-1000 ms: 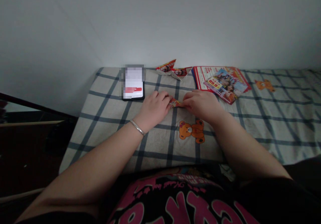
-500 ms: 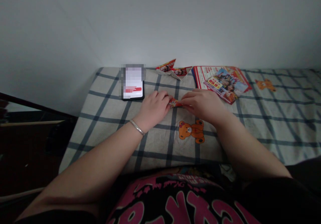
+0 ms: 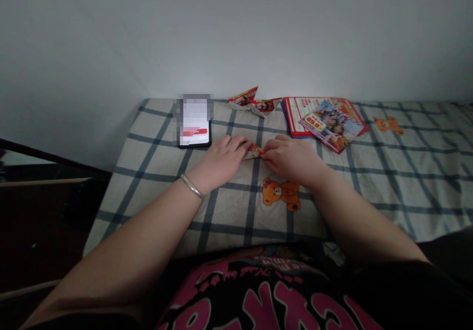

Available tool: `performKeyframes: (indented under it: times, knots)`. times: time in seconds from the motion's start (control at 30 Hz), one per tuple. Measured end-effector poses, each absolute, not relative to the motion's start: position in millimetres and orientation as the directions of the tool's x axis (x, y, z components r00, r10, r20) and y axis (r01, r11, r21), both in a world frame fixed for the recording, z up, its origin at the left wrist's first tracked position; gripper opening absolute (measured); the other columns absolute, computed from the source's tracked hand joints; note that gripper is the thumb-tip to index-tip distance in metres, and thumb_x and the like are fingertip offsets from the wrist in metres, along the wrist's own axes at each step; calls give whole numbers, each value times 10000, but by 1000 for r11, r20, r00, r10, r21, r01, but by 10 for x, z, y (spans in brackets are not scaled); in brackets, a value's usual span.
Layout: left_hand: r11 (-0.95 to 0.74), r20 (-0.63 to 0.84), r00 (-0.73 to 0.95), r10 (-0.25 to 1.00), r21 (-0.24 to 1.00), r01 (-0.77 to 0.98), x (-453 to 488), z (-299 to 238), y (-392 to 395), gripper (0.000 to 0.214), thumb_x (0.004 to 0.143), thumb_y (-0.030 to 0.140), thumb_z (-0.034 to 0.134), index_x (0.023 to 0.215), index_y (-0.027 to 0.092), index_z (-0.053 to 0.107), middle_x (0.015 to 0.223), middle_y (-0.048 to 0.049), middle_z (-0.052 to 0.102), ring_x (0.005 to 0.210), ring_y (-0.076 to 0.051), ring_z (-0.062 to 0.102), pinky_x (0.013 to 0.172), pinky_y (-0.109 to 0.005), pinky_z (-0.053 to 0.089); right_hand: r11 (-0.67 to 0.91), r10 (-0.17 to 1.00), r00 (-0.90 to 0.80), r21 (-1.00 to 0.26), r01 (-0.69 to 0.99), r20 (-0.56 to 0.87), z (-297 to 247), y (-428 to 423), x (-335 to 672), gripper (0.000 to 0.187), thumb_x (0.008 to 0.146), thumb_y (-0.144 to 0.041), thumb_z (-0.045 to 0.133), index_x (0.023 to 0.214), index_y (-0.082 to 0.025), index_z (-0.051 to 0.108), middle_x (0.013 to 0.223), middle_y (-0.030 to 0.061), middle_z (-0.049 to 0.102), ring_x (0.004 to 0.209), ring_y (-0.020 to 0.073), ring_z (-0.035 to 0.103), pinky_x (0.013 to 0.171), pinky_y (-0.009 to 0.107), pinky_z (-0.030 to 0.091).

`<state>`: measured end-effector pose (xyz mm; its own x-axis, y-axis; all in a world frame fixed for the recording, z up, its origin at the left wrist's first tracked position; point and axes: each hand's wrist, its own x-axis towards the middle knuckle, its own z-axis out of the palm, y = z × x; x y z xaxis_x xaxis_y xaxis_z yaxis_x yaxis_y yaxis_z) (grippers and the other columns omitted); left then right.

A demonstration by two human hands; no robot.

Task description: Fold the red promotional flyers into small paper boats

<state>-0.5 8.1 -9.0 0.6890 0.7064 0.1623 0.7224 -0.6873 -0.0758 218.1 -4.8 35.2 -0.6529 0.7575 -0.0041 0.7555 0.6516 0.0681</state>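
A small folded piece of printed paper (image 3: 254,151), red and yellow, lies between my hands on the checked cloth. My left hand (image 3: 224,160) grips its left end, fingers bent over it. At the right end, the fingertips of my right hand (image 3: 290,158) pinch the paper. My fingers cover both ends, so its full shape is hidden. Just beyond my hands stand folded paper pieces (image 3: 254,104) in red and white, with pointed corners raised.
A phone (image 3: 195,123) with a lit, partly blurred screen lies left of my hands. To the right is a stack of printed flyers (image 3: 295,118), with a smaller flyer (image 3: 328,125) on top. The checked cloth (image 3: 148,152) with bear pictures reaches the wall (image 3: 236,34).
My right hand has shifted slightly left along the paper, its fingers more curled. My left hand has moved a little left. More of the paper's printed face shows between them.
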Motion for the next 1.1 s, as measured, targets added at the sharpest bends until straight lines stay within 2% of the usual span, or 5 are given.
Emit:
performKeyframes:
  times: [0.3,0.53,0.73,0.93,1.1]
  knots:
    - [-701,182,696,695,-46,712,-51,-146,125,446,996,133,377,1423,128,504,1365,-119,560,1114,-272,510,983,-404,453,698,706,-707,137,703,31,322,-161,2076,329,1009,-239,447,1267,-266,650,1104,96,674,899,206,575,626,303,309]
    - [-736,235,707,667,53,675,-92,-159,128,436,967,97,408,1384,130,534,1333,-126,579,1138,-251,520,1017,-402,460,703,705,-709,110,703,26,301,-163,2041,329,949,-192,511,1235,-241,667,1149,90,664,951,223,573,687,321,338]
    - [-720,295,666,685,142,679,-77,-123,129,274,930,69,458,1085,120,678,1089,-106,658,1017,-225,583,935,-382,507,702,699,-713,132,700,59,320,-138,2082,287,941,-196,510,1135,-234,718,1106,87,679,958,241,573,822,389,339]
    - [-783,222,760,611,30,621,-48,-10,85,214,935,156,547,1077,150,706,1158,-70,698,1021,-244,583,888,-390,501,671,736,-676,103,734,18,340,-96,2146,299,935,-205,502,1138,-224,721,1084,84,692,962,236,576,802,364,354]
    - [-740,188,730,657,-28,672,-2,104,-44,217,952,218,552,1085,195,722,1133,-44,721,1023,-253,597,801,-386,469,632,773,-635,111,767,-13,363,-117,2108,276,939,-211,473,1029,-216,734,1045,76,693,896,217,595,713,333,361]
